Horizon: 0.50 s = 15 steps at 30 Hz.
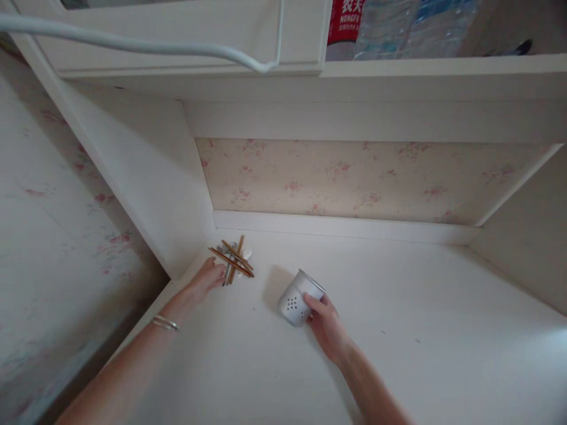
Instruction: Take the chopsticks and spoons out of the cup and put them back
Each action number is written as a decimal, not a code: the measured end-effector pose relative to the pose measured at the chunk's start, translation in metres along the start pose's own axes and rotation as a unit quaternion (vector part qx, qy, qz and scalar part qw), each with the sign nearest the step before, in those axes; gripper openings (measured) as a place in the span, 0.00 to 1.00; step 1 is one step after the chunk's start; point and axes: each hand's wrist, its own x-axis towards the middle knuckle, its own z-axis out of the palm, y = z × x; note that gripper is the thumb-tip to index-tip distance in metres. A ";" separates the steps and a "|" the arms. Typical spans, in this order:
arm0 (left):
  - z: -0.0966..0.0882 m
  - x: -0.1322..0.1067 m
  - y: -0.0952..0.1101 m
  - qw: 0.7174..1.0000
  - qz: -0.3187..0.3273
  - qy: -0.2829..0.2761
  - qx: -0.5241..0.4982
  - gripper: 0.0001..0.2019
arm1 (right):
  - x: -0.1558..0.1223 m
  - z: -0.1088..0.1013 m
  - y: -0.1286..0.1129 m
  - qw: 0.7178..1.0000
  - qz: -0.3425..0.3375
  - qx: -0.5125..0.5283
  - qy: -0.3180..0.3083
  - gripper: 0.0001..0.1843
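A small pile of brown wooden chopsticks (234, 258) mixed with pale spoons lies crossed on the white desk (398, 330), near its back left corner. My left hand (207, 280) reaches to the pile, its fingers touching the near ends of the utensils; whether it grips any is unclear. My right hand (326, 323) is closed around a white perforated utensil holder (297, 301), which is tilted with its open mouth up and away from me, close to the desk surface.
A white side panel (146, 195) walls the desk on the left, floral wallpaper (354, 183) backs it. An upper shelf (443, 68) holds water bottles (398, 26). A white cable (133, 44) hangs across the top.
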 end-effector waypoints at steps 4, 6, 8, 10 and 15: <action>0.008 -0.024 -0.047 0.999 0.027 0.046 -0.009 0.30 | 0.048 0.008 -0.006 0.982 -0.080 -0.152 0.076 0.32; 0.012 -0.031 -0.065 0.996 0.053 0.062 -0.025 0.28 | 0.079 0.016 -0.007 0.956 -0.121 -0.248 0.099 0.34; 0.015 -0.033 -0.079 0.994 0.086 0.066 -0.031 0.26 | 0.112 0.027 -0.007 0.929 -0.146 -0.320 0.115 0.35; 0.018 -0.031 -0.087 0.990 0.123 0.067 -0.013 0.24 | 0.141 0.038 -0.007 0.914 -0.166 -0.351 0.120 0.36; 0.023 -0.027 -0.092 0.980 0.185 0.044 0.066 0.24 | 0.191 0.064 -0.005 0.868 -0.229 -0.426 0.111 0.30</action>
